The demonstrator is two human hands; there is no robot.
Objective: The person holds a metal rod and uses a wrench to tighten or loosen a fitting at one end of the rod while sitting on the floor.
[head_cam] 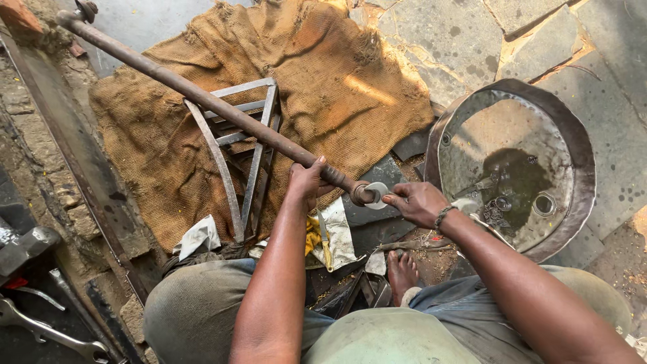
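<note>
Bright daylight; sun patches on burlap point(323, 87); sharp focus; edges bowed.

An open-air metal workshop: stone paving point(472, 40), spanners point(47, 331), burlap sack point(323, 81), oily metal basin point(573, 135).

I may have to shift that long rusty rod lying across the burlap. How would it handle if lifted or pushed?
The rusty rod looks like solid metal, so probably stiff and heavy for its thickness. It is round, so it could roll on the burlap sack, though the metal frame under it may check that. The rough rust should keep the left hand from slipping.
</note>
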